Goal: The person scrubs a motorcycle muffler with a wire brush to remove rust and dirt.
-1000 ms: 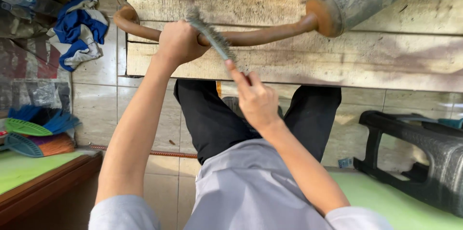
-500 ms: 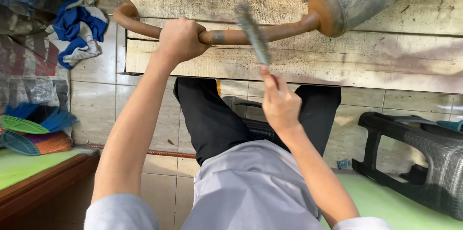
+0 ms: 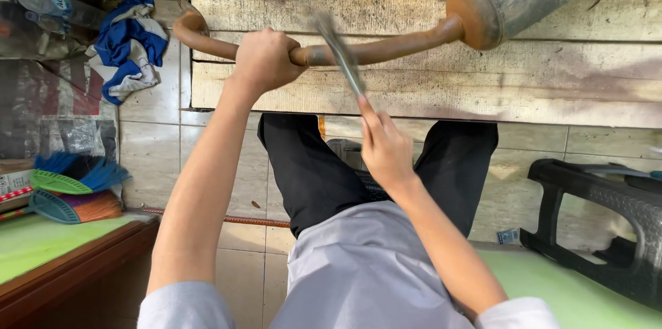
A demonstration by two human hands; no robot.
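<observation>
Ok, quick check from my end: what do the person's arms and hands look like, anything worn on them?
Both hands are bare: no gloves, rings or watch show on the left hand or the right hand. The forearms are uncovered too. Short light grey sleeves end above the elbows, part of a light grey shirt. No markings or bands show on either arm.

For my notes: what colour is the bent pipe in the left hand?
Rusty orange-brown pipe, clearest in the head view.
</observation>
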